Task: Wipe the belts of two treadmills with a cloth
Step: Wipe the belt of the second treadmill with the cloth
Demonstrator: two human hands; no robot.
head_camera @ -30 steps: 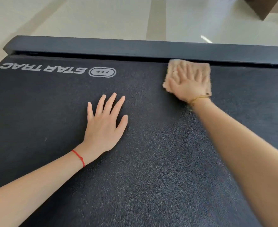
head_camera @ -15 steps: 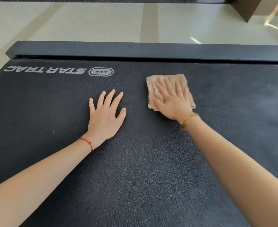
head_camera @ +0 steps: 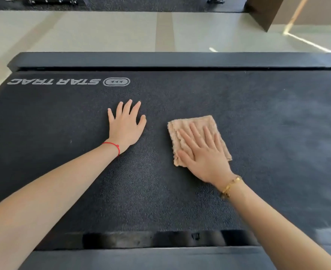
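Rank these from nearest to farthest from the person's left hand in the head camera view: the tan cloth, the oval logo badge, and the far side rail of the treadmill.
Measured from the left hand, flat on the belt:
1. Tan cloth, just to its right, under the right hand.
2. Oval logo badge, printed on the belt beyond the fingertips.
3. Far side rail, past the badge at the belt's far edge.

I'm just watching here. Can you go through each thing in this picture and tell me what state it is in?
Treadmill belt: flat, dark, logo printed near the far edge.
Cloth: folded, lying flat on the belt under the right hand.
Right hand: fingers straight, pressing the cloth down.
Left hand: spread flat, resting on bare belt, apart from the cloth.
Far side rail: bare.
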